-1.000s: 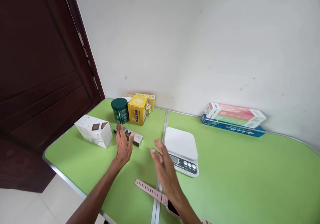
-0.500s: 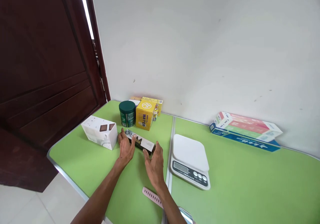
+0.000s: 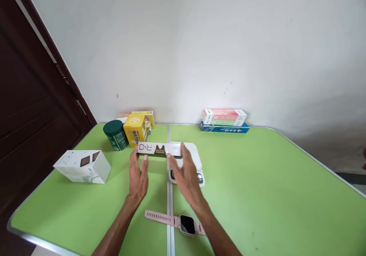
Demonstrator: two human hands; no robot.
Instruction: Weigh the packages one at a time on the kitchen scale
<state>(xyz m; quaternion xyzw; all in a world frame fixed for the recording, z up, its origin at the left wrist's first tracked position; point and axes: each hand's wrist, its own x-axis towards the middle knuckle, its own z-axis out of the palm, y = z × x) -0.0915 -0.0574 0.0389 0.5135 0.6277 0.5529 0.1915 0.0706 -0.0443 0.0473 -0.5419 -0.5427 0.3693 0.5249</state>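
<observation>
A long, narrow white and black box (image 3: 160, 149) is raised above the green table, level, spanning between my two hands. My left hand (image 3: 138, 177) grips its left end, and my right hand (image 3: 187, 176) holds the right end with fingers along the far edge. Behind the box and my right hand lies a white kitchen scale (image 3: 194, 153); its display is partly covered. Nearer to me, a smartwatch with a pink strap (image 3: 187, 225) rests across the table's seam, its right strap end partly under my right forearm.
To the left stands a white box (image 3: 98, 168). Behind it are a dark green canister (image 3: 116, 136) and a yellow box (image 3: 135, 129), with more small boxes. Against the wall, a pink and white box (image 3: 224, 116) sits on a blue box (image 3: 225, 129).
The narrow box has been lifted off the table and carried right, so its right end now overlaps the scale in view. My view has turned right, bringing the whole watch more into sight.
</observation>
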